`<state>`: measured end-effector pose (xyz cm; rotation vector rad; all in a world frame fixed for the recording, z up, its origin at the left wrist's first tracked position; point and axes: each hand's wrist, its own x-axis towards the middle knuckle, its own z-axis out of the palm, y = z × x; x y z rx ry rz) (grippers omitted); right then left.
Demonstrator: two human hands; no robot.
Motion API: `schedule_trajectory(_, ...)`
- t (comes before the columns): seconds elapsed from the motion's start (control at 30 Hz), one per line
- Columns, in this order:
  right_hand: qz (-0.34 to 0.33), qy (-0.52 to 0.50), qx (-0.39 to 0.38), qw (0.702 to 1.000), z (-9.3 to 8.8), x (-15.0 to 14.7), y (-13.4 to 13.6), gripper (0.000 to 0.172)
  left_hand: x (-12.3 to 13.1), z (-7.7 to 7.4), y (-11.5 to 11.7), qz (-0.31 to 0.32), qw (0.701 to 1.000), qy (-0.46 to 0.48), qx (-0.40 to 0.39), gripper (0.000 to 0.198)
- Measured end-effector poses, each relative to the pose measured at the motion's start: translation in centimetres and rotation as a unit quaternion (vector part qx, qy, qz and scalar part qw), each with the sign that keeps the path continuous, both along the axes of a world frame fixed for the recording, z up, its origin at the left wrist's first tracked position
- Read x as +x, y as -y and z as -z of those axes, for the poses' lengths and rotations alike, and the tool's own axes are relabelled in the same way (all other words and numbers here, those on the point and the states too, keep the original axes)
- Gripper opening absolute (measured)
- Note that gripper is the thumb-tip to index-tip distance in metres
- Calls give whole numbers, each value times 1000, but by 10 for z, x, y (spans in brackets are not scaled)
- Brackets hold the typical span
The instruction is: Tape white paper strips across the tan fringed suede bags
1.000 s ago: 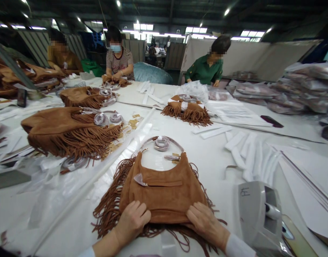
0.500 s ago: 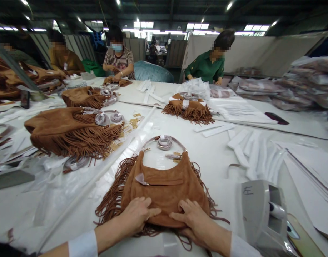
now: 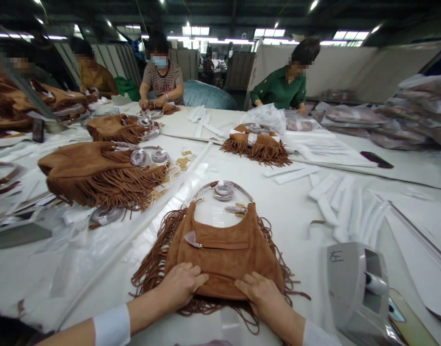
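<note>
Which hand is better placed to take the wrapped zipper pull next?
Probably the left hand: touching the brown bag at lower left, it lies nearer the wrapped zipper pull than the right hand, at lower right.

**Handbag and surroundings: covered and cropped parts**

The brown handbag (image 3: pixel 224 257): lower corners partly covered by the left hand (image 3: pixel 183 285) and right hand (image 3: pixel 261 292). Right of it, a grey device (image 3: pixel 345 283) partly hides a phone (image 3: pixel 407 315); the lower edge crops both. Far right of the bag, wrapped packages (image 3: pixel 425 110) are blurred and cut off. A piece (image 3: pixel 237 209) inside its handle (image 3: pixel 242 189) is too small to identify.
</note>
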<state>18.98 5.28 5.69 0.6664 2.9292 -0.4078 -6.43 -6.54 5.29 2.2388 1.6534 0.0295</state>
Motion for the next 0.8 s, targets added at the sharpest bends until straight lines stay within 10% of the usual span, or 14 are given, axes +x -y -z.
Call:
schedule_trajectory(0.23,-12,-27,5,1000,5,6,-4,38,-20,9,7,-21,1000,16,-4,23)
schedule_trajectory(0.53,-11,-48,2,999,6,3,-5,41,24,-18,-8,-89,995,25,-27,29)
schedule_trajectory(0.67,21,-50,-14,998,4,4,-11,7,16,-11,-25,-116,990,46,-70,31)
schedule_trajectory(0.8,56,-70,-30,995,5,5,-24,27,3,-8,-39,-146,984,58,-80,46)
